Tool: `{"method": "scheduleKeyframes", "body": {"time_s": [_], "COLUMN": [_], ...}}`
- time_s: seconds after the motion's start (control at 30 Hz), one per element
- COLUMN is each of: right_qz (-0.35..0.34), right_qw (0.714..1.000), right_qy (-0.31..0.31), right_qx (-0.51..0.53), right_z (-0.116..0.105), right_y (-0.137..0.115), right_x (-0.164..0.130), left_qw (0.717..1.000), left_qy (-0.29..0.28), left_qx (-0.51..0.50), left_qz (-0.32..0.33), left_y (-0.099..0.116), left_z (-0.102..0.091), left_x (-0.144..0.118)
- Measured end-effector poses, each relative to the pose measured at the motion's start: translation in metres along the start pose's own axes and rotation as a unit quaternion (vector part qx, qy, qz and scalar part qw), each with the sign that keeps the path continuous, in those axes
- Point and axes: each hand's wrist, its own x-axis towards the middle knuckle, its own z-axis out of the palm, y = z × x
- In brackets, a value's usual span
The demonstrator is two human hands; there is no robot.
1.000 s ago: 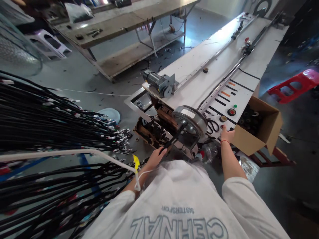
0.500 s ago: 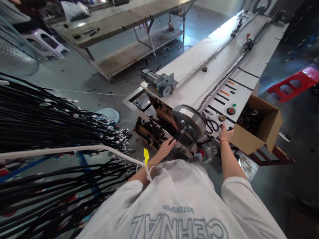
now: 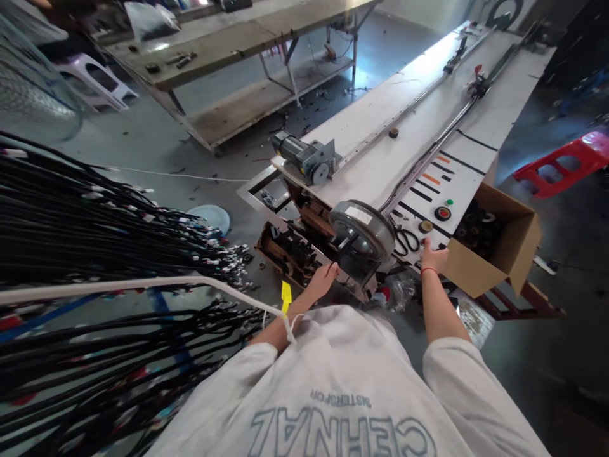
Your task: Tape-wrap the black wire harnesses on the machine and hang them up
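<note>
My left hand [image 3: 323, 280] pinches the end of a black cable [image 3: 343, 247] that runs up to the round metal winding drum [image 3: 364, 227] at the near end of the long white machine bed [image 3: 380, 158]. A white cord with a yellow tag [image 3: 286, 296] hangs from that wrist. My right hand [image 3: 434, 258] rests on the control panel's near edge, fingers by a small red button, below the brown knob [image 3: 425, 226] and the red round button [image 3: 442, 213]. Black scissors [image 3: 406, 240] lie between the drum and that hand.
A dense rack of black cables [image 3: 95, 222] fills the left. An open cardboard box [image 3: 495, 247] of dark spools sits right of the panel. A motor [image 3: 304, 157] sits on the bed. A wooden workbench [image 3: 228, 44], white stool [image 3: 92, 79] and red stool [image 3: 561, 162] stand beyond.
My left hand has slid right along the black cable, closer to the drum, and the yellow tag followed. My right hand has stayed on the panel.
</note>
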Motion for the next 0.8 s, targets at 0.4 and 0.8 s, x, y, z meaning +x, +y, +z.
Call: {"method": "scheduleKeyframes", "body": {"time_s": [0.4, 0.8], "right_qz": [0.010, 0.013], "right_qw": [1.000, 1.000], "right_qy": [0.006, -0.008], "right_qx": [0.002, -0.008], "right_z": [-0.003, -0.003], "right_y": [-0.004, -0.003], "right_x": [-0.004, -0.002], "left_qw": [0.997, 0.990], "left_qy": [-0.042, -0.027], "left_qx": [0.061, 0.136], "left_qz": [-0.008, 0.011], "left_y": [-0.013, -0.009], "left_z": [-0.011, -0.022], "left_x": [-0.018, -0.033]}}
